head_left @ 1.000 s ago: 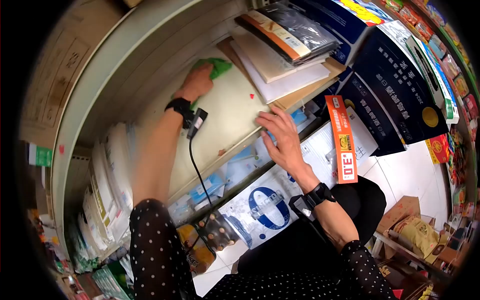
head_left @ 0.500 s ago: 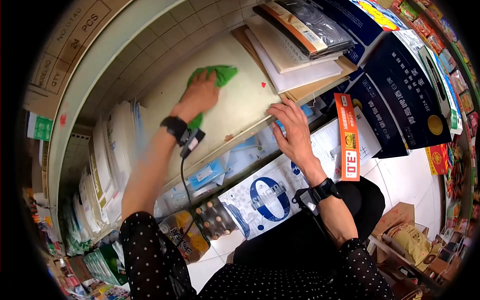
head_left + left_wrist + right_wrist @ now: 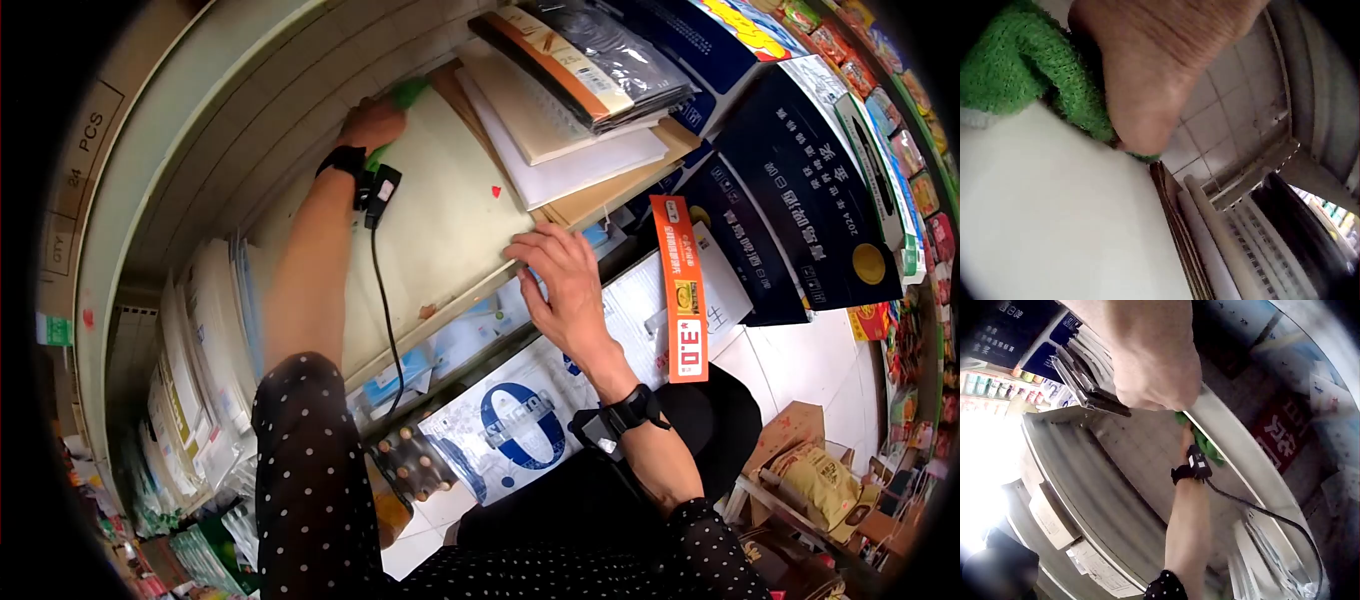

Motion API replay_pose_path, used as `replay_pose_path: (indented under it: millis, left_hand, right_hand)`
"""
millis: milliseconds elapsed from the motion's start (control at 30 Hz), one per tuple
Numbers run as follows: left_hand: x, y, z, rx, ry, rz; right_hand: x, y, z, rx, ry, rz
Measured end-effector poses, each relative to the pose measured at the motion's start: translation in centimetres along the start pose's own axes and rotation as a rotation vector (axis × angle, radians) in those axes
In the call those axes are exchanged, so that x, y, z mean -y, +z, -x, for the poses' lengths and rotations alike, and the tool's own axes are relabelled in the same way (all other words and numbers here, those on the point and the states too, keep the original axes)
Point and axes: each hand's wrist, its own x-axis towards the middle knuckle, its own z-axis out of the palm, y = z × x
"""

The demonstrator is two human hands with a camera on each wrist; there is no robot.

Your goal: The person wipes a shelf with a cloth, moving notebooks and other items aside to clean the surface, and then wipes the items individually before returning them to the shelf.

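My left hand (image 3: pixel 372 125) grips a green cloth (image 3: pixel 408 95) on the cream shelf board (image 3: pixel 440 200), far back against the rear wall. Up close in the left wrist view, the fuzzy cloth (image 3: pixel 1022 69) is bunched beside the thumb side of that hand, whose fingers are out of sight. My right hand (image 3: pixel 565 285) rests its fingertips on the shelf's front edge, fingers spread and holding nothing. A small red scrap (image 3: pixel 496 191) lies on the board, and a brownish bit (image 3: pixel 428 312) sits near the front lip.
Envelopes (image 3: pixel 570 165) and a dark plastic-wrapped pack (image 3: pixel 600 70) are stacked right of the board. White packs (image 3: pixel 200 350) stand on its left. An orange price strip (image 3: pixel 682 290) hangs at the front, by navy cartons (image 3: pixel 790 190). A black cable (image 3: pixel 385 300) trails from the left wrist.
My left hand slid the cloth nearer to me and then pushed it back toward the rear wall. The right hand has stayed at the front edge.
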Motion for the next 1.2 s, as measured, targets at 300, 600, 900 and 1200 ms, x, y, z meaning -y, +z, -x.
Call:
replay_pose_path:
  millis: [300,600,900,1200]
  left_hand:
    - [5.1,1.1,6.3,-0.158,-0.043,0.008]
    - [12.2,1.9,11.4,-0.001,-0.308,-0.229]
    - [4.6,2.4,14.3,-0.046,0.013,-0.02]
    - [4.8,1.1,6.4,-0.047,-0.058,0.079]
  right_hand:
    - [-0.2,-0.4,0.3,0.023,0.01,0.018]
    - [-0.3,-0.1,0.6,-0.018,-0.002,-0.023]
    - [0.4,0.3,0.3,-0.026,0.018,0.009]
    - [0.4,0.4,0.0,-0.006,0.005,0.043]
